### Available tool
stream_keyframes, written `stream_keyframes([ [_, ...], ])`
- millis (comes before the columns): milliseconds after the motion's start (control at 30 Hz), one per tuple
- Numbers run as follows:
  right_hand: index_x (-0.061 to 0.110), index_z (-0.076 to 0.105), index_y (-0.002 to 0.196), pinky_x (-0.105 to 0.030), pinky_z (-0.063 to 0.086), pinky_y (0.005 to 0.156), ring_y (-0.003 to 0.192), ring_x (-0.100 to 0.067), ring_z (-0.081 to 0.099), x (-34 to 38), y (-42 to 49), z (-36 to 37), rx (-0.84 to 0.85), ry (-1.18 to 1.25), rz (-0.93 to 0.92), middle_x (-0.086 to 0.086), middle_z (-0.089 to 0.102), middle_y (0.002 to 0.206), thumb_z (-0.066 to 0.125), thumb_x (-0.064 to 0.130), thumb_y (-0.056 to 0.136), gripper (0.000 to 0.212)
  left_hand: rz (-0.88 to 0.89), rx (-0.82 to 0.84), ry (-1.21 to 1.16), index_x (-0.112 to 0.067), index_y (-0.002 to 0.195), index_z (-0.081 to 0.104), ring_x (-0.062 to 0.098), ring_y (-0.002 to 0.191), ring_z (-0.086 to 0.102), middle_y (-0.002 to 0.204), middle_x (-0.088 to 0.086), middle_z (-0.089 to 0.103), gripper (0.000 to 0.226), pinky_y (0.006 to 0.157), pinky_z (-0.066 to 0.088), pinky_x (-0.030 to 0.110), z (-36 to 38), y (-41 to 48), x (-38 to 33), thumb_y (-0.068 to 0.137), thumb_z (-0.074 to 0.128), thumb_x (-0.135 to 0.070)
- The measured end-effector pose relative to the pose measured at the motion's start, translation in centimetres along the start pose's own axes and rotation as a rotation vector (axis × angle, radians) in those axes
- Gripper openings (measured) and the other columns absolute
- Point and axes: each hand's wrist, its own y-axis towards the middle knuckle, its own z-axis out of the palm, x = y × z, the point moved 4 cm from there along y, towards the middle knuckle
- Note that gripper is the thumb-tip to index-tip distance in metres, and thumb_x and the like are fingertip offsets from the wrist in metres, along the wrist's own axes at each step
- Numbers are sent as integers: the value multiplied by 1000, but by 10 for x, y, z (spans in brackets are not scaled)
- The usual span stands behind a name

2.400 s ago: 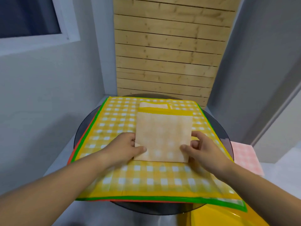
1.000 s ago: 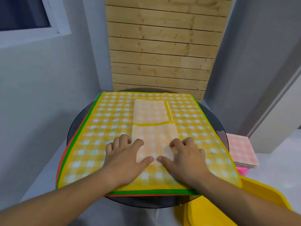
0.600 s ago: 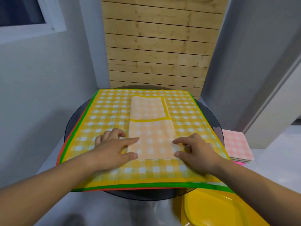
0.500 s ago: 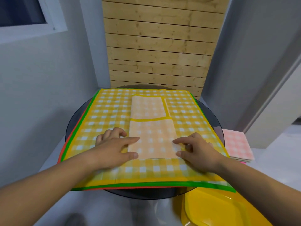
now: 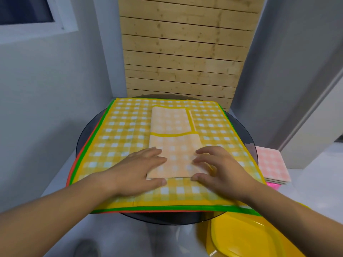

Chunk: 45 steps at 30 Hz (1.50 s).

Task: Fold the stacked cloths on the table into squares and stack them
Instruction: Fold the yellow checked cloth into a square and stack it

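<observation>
A single wide-angle camera worn on the head looks forward and down from over the near edge of the round glass surface (image 5: pixel 241 132). It is close enough that the yellow checked cloth (image 5: pixel 120 138) fills mid-frame. The forearms enter from the bottom corners, with the left hand (image 5: pixel 137 169) and right hand (image 5: pixel 219 167) at centre. A wooden slat panel (image 5: pixel 181 52) stands straight ahead, a window (image 5: pixel 27 12) upper left, and a yellow tray (image 5: pixel 241 236) low right.

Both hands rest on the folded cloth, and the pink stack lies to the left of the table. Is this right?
Not quite. The head view shows the pink stack right of the table, not left. The left hand and right hand do rest on the folded cloth.
</observation>
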Motion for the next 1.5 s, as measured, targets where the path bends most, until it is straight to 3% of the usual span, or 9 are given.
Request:
stream_keyframes([
  [133, 26, 69, 119, -29, 44, 101, 117, -8, 53, -1, 2, 8, 44, -63, -68, 10, 63, 125, 62, 62, 84, 51, -1, 11, -16, -41, 155, 24, 2, 152, -2, 166, -17, 6, 73, 120, 6, 25, 1, 1, 3, 92, 48, -69],
  [467, 20, 73, 103, -34, 56, 80, 95, -16, 68, 11, 1, 4, -34, -240, -225, 5, 73, 105, 49, 50, 97, 38, -20, 27, -60, -40, 156, 21, 1, 151, 0, 166, -18, 6, 80, 122, 7, 26, -2, 0, 1, 89, 51, -71],
  [667, 21, 74, 105, -33, 57, 78, 94, -15, 68, 12, 0, 0, -113, -209, -276, 4, 72, 109, 47, 41, 101, 34, -32, 68, -66, -38, 159, 6, -1, 151, 1, 164, -22, 3, 99, 120, 5, 23, -8, -4, -6, 81, 54, -77],
  [900, 18, 71, 106, -21, 51, 85, 101, -12, 64, 12, 1, -14, -196, -44, -242, 4, 69, 116, 42, 39, 102, 36, -66, -15, -123, -46, 156, 13, 6, 150, 8, 160, -27, 14, 106, 119, 12, 24, -18, -13, -3, 70, 67, -77],
  [1067, 15, 68, 106, -4, 37, 92, 108, -3, 57, 19, 3, -29, -241, 66, -221, 5, 68, 117, 41, 35, 102, 34, -87, -102, -225, -42, 154, 29, 1, 145, 23, 155, -26, 27, 97, 117, 19, 19, -21, -8, 11, 73, 74, -68],
  [1200, 16, 67, 104, -7, 38, 91, 108, 3, 55, 26, 11, -41, -292, 184, -178, 8, 66, 115, 40, 32, 101, 32, -53, -172, -354, -44, 138, 49, -4, 128, 49, 139, -28, 52, 66, 112, 40, 30, -24, 4, 13, 79, 76, -56],
  [1267, 20, 67, 102, -8, 39, 87, 108, 1, 56, 27, 15, -46, -313, 264, -126, 11, 65, 113, 40, 33, 101, 30, -51, -196, -391, -43, 126, 54, -9, 116, 56, 123, -30, 62, 45, 104, 46, 27, -25, 9, 13, 86, 73, -47],
  [1367, 21, 69, 104, -5, 38, 79, 103, 3, 55, 25, 21, -52, -347, 380, -12, 17, 64, 109, 44, 26, 104, 25, -71, -256, -416, -49, 121, 47, -5, 118, 56, 119, -33, 59, 38, 100, 46, 22, -28, 16, 14, 91, 69, -39],
  [1500, 21, 68, 94, -13, 43, 64, 86, -4, 57, 14, 31, -58, -421, 516, 145, 7, 66, 94, 46, 28, 102, 24, -79, -297, -577, -39, 123, 58, -4, 107, 63, 114, -24, 68, 31, 98, 52, 31, -27, 29, 17, 93, 66, -36],
])
